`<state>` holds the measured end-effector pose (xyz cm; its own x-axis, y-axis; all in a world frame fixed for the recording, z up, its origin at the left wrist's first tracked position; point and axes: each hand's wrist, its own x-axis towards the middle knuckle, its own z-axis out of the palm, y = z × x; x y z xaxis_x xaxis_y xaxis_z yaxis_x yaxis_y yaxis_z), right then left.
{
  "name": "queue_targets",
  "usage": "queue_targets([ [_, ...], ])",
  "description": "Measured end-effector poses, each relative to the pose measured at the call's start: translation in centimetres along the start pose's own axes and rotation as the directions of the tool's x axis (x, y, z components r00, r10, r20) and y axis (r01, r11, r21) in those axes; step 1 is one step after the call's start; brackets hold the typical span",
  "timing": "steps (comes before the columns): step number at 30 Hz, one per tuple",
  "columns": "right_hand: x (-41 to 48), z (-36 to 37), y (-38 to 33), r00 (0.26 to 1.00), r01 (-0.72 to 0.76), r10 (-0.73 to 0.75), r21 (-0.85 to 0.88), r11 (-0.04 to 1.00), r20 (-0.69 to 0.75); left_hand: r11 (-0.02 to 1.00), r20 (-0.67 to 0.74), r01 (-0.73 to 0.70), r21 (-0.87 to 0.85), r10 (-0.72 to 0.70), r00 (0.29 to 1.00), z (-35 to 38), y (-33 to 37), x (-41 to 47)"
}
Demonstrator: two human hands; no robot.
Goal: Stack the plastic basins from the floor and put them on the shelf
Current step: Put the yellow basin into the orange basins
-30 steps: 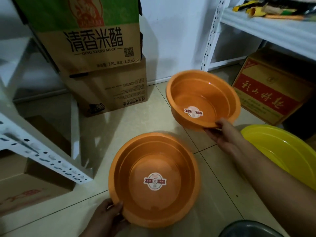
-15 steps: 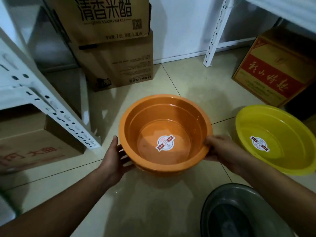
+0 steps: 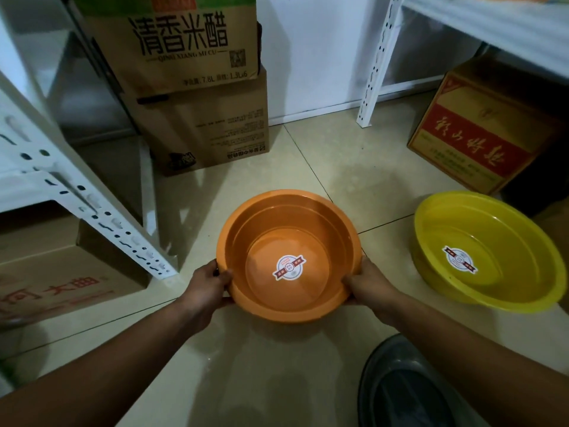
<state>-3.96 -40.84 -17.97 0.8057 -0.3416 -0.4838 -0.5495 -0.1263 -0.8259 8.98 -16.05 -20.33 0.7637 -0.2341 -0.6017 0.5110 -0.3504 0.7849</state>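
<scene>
Two orange basins (image 3: 264, 217) sit nested one inside the other, low over the tiled floor at the centre. A round sticker shows on the inner one's bottom. My left hand (image 3: 205, 286) grips the stack's left rim, and my right hand (image 3: 368, 285) grips its right rim. A yellow basin (image 3: 492, 229) with the same kind of sticker rests on the floor to the right. A dark grey basin (image 3: 397, 389) lies at the bottom right, partly behind my right forearm.
White metal shelving stands on both sides: a slotted post (image 3: 101, 217) at left, a post (image 3: 374, 63) and shelf board (image 3: 492, 23) at right. Stacked cardboard boxes (image 3: 200, 87) stand at the back wall. A red-labelled box (image 3: 480, 137) sits under the right shelf, another box (image 3: 61, 282) under the left.
One second ago the two orange basins were apart, one in each hand. My right hand set its basin into the other, and both hands now hold the nested stack by the rim.
</scene>
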Motion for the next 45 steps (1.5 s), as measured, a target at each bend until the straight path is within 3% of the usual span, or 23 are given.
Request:
queue_targets([
  [2,0.2,0.6,-0.6,1.0,-0.024,0.023,0.025,0.999,0.02,1.0,-0.019,0.017,-0.02,-0.017,1.0,-0.7,-0.1,0.2],
  [4,0.0,-1.4,0.8,0.991,-0.096,0.105,0.1,0.99,-0.088,0.999,0.034,0.011,0.035,-0.012,0.999,1.3,0.9,1.1],
  [7,1.4,-0.6,1.2,0.963,-0.249,0.263,0.176,0.953,-0.062,0.996,-0.007,0.024,0.082,-0.023,1.0,-0.6,1.1,1.5],
  [9,2.0,-2.4,2.3,0.934,-0.267,0.331,0.359,0.895,-0.131,0.992,0.029,0.026,0.121,-0.03,0.999,-0.1,1.3,2.2],
  [11,1.8,-5.5,3.7,0.895,-0.204,0.387,0.572,0.795,-0.22,0.987,0.066,0.014,0.163,-0.025,0.998,1.5,2.0,2.9],
  [15,0.6,-10.0,5.9,0.829,-0.006,0.502,0.893,0.45,-0.247,0.978,0.115,-0.005,0.209,-0.02,0.993,4.1,2.8,4.1],
  [20,-0.7,-11.8,8.8,0.765,0.045,0.621,0.976,0.215,-0.172,0.968,0.156,-0.015,0.251,-0.025,0.987,7.9,3.9,4.9],
  [23,-1.2,-13.5,10.3,0.673,0.165,0.705,0.974,0.153,-0.224,0.962,0.157,-0.04,0.271,-0.003,0.988,10.1,4.4,5.1],
  [25,-1.6,-15.0,11.2,0.64,0.232,0.718,0.96,0.158,-0.273,0.961,0.161,-0.053,0.271,0.009,0.987,11.4,4.6,5.1],
  [31,-2.3,-18.2,12.8,0.552,0.216,0.704,0.892,0.397,-0.447,0.967,0.148,-0.07,0.245,0.034,0.988,12.7,4.6,4.7],
  [33,-2.9,-18.6,12.4,0.532,0.257,0.688,0.868,0.425,-0.494,0.97,0.141,-0.074,0.231,0.042,0.989,12.5,4.5,4.8],
  [39,-6.3,-19.0,7.6,0.698,0.366,0.501,0.856,0.365,-0.512,0.986,0.13,-0.05,0.157,0.03,0.991,12.5,4.2,4.3],
  [45,-8.0,-16.4,1.2,0.835,0.194,0.28,0.729,0.656,-0.474,0.998,0.175,0.035,0.06,-0.045,0.983,12.2,5.6,2.9],
])
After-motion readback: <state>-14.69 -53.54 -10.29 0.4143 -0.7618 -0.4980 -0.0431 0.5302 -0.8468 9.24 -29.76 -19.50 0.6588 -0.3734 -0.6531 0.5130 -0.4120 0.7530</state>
